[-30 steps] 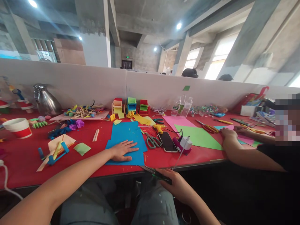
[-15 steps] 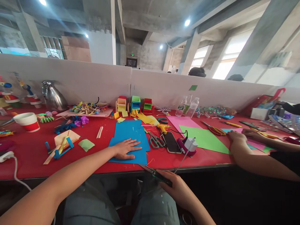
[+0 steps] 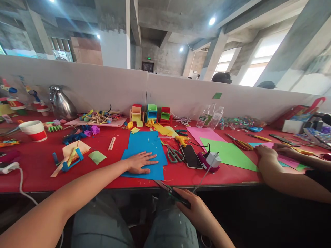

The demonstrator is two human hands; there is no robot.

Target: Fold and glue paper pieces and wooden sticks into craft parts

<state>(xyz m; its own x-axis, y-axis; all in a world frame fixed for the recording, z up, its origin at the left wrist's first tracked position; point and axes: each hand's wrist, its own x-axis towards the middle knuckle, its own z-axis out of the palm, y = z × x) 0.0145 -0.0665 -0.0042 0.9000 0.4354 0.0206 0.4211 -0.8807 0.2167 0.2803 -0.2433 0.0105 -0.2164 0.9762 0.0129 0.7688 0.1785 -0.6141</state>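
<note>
Fingers (image 3: 150, 162) of the left hand (image 3: 136, 163) rest spread on blue paper (image 3: 144, 140).

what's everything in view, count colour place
table: 1, red, foreground
partition: 1, white, behind table
jug: 1, silver, back left
cups: several, white-red, left
box models: 3, multicoloured, back centre
bottles: 3, clear, back right
blue paper: count unclear, blue, centre
large sheets: 2, pink and green, centre right
phone: 1, black, centre
glue gun: 1, yellow, beyond phone
grey scissors: 1, grey, beside phone
bladed tool: 1, dark-handled, in right hand
scraps: many, mixed, scattered
co-worker's hands: 2, bare, right
left hand: 1, bare, on blue paper
right hand: 1, bare, near edge
legs: 2, grey, beneath
</note>
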